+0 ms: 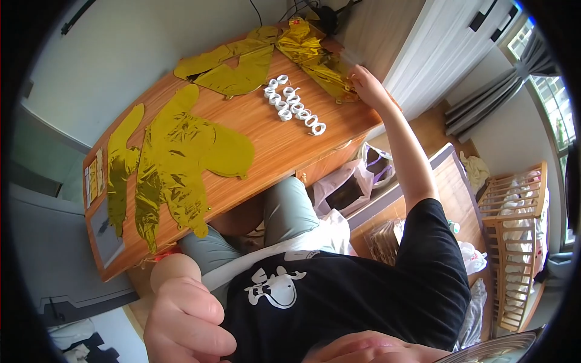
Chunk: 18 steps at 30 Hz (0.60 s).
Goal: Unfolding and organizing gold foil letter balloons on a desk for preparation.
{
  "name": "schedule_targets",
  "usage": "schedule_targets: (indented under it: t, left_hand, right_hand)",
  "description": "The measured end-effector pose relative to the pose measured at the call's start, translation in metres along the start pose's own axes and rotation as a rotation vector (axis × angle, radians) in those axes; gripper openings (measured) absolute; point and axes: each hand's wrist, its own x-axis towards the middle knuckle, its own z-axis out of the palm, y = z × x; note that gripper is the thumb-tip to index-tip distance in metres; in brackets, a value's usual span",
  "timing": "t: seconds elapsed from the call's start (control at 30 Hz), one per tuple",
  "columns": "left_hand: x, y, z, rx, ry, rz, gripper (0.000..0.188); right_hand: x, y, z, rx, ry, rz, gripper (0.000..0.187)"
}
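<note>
At the far right of the table, my right hand (366,88) reaches out with its fingers closed at the edge of a crumpled gold foil balloon (324,69). My left hand (190,317) is raised close to the camera at the lower left, fingers curled in; whatever it may hold is hidden. A large flat gold foil balloon (175,157) lies on the table's left half, beside a narrower gold foil piece (121,163). Another flat gold foil balloon (236,63) lies along the back. Several small white ribbon rolls (296,107) stand in two rows near the middle.
The wooden table (266,151) has a card (106,233) at its left end. Dark cables (296,9) lie at the back. Below on the right is a pink plastic bag (348,181). A wooden crib (514,242) and a grey curtain (496,91) stand further right.
</note>
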Motion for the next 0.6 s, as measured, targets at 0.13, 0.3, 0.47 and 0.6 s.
schedule_targets:
  t: [0.13,0.3,0.47,0.6]
  left_hand:
    - [0.013,-0.01,-0.008,-0.074,-0.059,-0.029,0.024]
    - [-0.021,-0.009,-0.012,0.254,-0.072,0.082,0.033]
    - [0.004,-0.072,-0.008,0.166,0.125,0.421,0.03]
    - [0.004,-0.103,-0.033,0.339,-0.019,-0.062,0.046]
  right_hand:
    - [-0.013,0.002,-0.022,-0.056,-0.266,-0.151,0.011]
    - [-0.023,-0.041,-0.033,-0.093,-0.333,-0.163,0.022]
    - [-0.028,-0.011,-0.025,-0.212,-0.272,-0.17,0.029]
    - [-0.02,-0.025,-0.012,-0.131,-0.237,-0.17,0.026]
